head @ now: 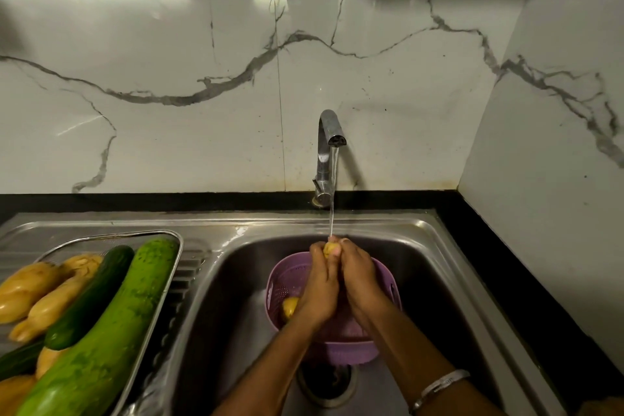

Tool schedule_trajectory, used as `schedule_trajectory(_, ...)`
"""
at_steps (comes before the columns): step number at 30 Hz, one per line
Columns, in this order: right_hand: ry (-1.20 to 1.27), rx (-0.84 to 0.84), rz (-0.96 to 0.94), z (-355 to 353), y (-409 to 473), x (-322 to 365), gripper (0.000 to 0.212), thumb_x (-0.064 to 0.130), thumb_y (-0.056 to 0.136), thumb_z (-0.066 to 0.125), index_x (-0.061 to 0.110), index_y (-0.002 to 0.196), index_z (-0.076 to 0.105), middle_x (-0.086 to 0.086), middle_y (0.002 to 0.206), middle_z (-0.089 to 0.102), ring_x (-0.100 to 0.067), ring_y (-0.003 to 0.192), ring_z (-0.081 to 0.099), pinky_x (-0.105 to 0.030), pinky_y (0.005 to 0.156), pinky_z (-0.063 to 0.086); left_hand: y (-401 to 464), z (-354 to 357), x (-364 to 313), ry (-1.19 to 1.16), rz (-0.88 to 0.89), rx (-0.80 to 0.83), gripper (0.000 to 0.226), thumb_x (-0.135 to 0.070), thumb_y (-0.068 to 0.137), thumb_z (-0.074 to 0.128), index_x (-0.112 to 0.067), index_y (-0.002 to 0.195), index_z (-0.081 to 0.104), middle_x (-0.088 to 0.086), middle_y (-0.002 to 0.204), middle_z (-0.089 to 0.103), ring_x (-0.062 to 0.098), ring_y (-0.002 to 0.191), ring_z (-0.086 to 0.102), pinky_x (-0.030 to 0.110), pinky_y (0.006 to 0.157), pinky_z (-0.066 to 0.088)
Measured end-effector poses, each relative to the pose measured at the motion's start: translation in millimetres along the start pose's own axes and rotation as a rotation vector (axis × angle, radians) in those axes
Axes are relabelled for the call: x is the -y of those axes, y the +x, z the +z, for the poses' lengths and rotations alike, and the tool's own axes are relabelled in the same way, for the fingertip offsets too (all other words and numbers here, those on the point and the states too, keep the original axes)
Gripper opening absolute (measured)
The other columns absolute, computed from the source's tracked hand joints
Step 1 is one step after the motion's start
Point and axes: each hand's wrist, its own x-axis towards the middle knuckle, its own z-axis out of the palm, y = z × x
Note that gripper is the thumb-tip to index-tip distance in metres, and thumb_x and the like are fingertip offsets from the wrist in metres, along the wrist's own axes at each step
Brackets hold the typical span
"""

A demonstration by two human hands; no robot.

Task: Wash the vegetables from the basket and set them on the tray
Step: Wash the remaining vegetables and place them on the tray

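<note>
Right now, from the head view, both hands meet under the running tap (pixel 329 152), over the sink (pixel 435 248). The left hand (pixel 319 284) and the right hand (pixel 359 280) press together around a small yellow vegetable (pixel 330 249), which peeks out at their fingertips, at twelve o'clock from the knuckles, right where the stream lands. Both sets of fingers are curled and clamped on it; most of it is hidden, so its long axis cannot be told.

Directly beneath the hands sits the purple basket (pixel 385 280), down in the sink bowl. One more yellow piece (pixel 289 308) lies inside it, at about seven o'clock from the left hand and just beside that wrist, so the left hand is the nearer one for picking it up.

Out at nine o'clock, on the draining board, the wire tray (pixel 148 235) already holds the long green gourd (pixel 111 324), a dark cucumber (pixel 91 297) and several pale yellow potatoes (pixel 30 284), lying roughly parallel, ends toward one o'clock. I judge the held piece goes left next, across the sink edge, and the washing looks nearly done.
</note>
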Motion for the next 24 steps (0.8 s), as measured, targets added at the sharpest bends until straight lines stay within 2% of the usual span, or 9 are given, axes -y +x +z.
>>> schedule_trajectory(2,0.081,0.012,0.089,-5.4,-6.1,7.5,0.033,0.040,0.104,0.048,0.014,0.099,0.067,-0.011,0.092,0.071,-0.027,0.087,0.068,-0.041,0.077,0.055,1.1,0.0,5.4,0.127,0.051,-0.026,0.023,-0.062,0.101,0.031,-0.047,0.116,0.039,-0.002,0.109,0.063,0.016,0.102,0.063,0.046,0.088,0.054)
schedule_trajectory(5,0.077,0.070,0.110,-11.2,-10.0,13.3,0.031,0.038,0.107,0.046,0.013,0.099,0.064,-0.008,0.092,0.070,-0.023,0.082,0.066,-0.037,0.073,0.054,2.8,0.4,2.3,0.095,0.028,-0.065,0.024,-0.048,0.106,0.033,-0.036,0.122,0.047,0.000,0.117,0.055,0.019,0.113,0.057,0.045,0.098,0.051)
schedule_trajectory(9,-0.557,-0.043,-0.171,-14.3,-8.7,8.0,0.040,0.046,0.105,0.043,0.020,0.105,0.073,-0.002,0.095,0.075,-0.020,0.093,0.070,-0.033,0.083,0.054,0.5,0.6,-15.0,-0.278,-0.202,-0.087,0.035,-0.023,0.109,0.036,-0.002,0.117,0.063,0.018,0.110,0.068,0.029,0.104,0.064,0.038,0.088,0.054)
schedule_trajectory(11,-0.757,-0.057,-0.254,-18.9,-14.8,10.9,0.041,0.040,0.107,0.040,0.019,0.109,0.074,-0.005,0.097,0.076,-0.018,0.086,0.068,-0.029,0.078,0.053,-3.1,-1.4,-17.3,-0.327,-0.277,-0.055,0.037,-0.031,0.108,0.042,-0.006,0.113,0.068,0.017,0.105,0.074,0.025,0.098,0.070,0.039,0.085,0.058)
schedule_trajectory(13,-0.846,-0.036,-0.259,-25.3,-18.1,17.6,0.039,0.033,0.109,0.040,0.014,0.109,0.074,-0.007,0.098,0.076,-0.014,0.076,0.062,-0.023,0.065,0.045,-5.0,-2.8,-14.6,-0.328,-0.301,-0.041,0.037,-0.038,0.105,0.048,-0.008,0.111,0.069,0.017,0.095,0.074,0.023,0.082,0.071,0.034,0.070,0.061)
schedule_trajectory(15,-0.794,-0.041,-0.266,-31.5,-13.6,16.2,0.037,0.034,0.107,0.045,0.016,0.102,0.076,-0.008,0.092,0.076,-0.018,0.075,0.064,-0.026,0.067,0.048,-3.8,-3.1,-14.5,-0.344,-0.318,-0.058,0.043,-0.040,0.105,0.048,-0.001,0.109,0.068,0.020,0.085,0.069,0.022,0.067,0.064,0.029,0.055,0.054)
schedule_trajectory(18,-0.432,-0.057,-0.184,-31.7,-5.1,9.1,0.033,0.035,0.102,0.057,0.012,0.089,0.078,-0.008,0.075,0.075,-0.025,0.068,0.071,-0.048,0.071,0.062,-0.4,-2.8,-17.1,-0.353,-0.312,-0.086,0.048,-0.043,0.105,0.048,0.001,0.104,0.068,0.019,0.083,0.069,0.020,0.060,0.063,0.030,0.062,0.051)
schedule_trajectory(21,-0.296,-0.039,-0.165,-27.1,-3.3,5.6,0.034,0.032,0.106,0.051,0.010,0.100,0.075,-0.007,0.065,0.069,-0.019,0.054,0.065,-0.035,0.058,0.056,-1.0,-1.1,-19.7,-0.321,-0.245,-0.065,0.043,-0.041,0.106,0.043,-0.005,0.106,0.065,0.017,0.072,0.065,0.016,0.050,0.058,0.027,0.053,0.048)
schedule_trajectory(24,-0.407,-0.113,-0.318,-21.2,-11.0,7.7,0.036,0.029,0.109,0.041,0.010,0.104,0.071,-0.002,0.085,0.072,-0.014,0.078,0.068,-0.026,0.075,0.052,-3.8,-2.4,-24.9,-0.320,-0.203,-0.095,0.043,-0.039,0.110,0.030,-0.008,0.105,0.060,0.010,0.053,0.054,0.013,0.035,0.047,0.021,0.038,0.039)
